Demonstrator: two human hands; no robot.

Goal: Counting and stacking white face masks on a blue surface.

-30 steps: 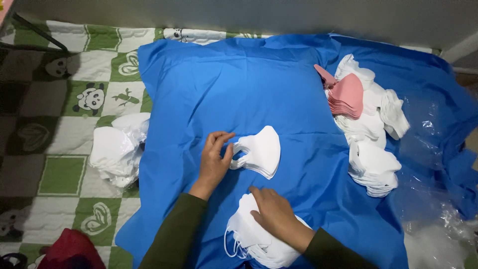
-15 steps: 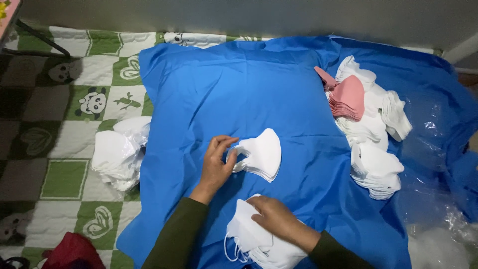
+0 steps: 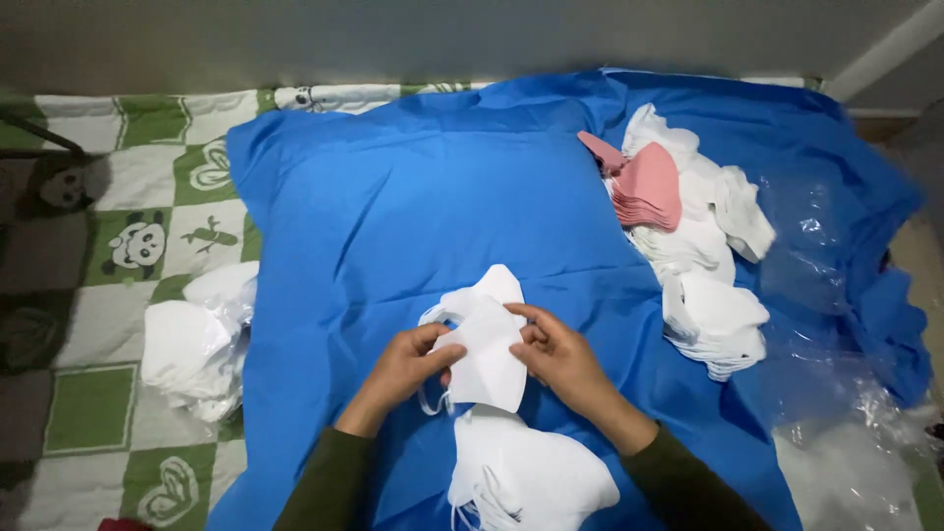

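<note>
A: Holding the folded white fabric face mask (image 3: 484, 344) above the blue sheet's (image 3: 413, 206) near edge: left hand (image 3: 403, 369) and right hand (image 3: 556, 354) pinch its side edges.

B: Light, soft, limp; probably best gripped at the edges, not the ear loops.

A blue sheet (image 3: 413, 197) is spread over a green panda-print blanket (image 3: 128, 226); pink masks (image 3: 649, 182) are heaped beside clear plastic wrap (image 3: 836, 393).

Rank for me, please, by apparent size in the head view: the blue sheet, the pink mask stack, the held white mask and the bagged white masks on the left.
1. blue sheet
2. bagged white masks
3. held white mask, though nearness to the camera may flatter it
4. pink mask stack
</note>
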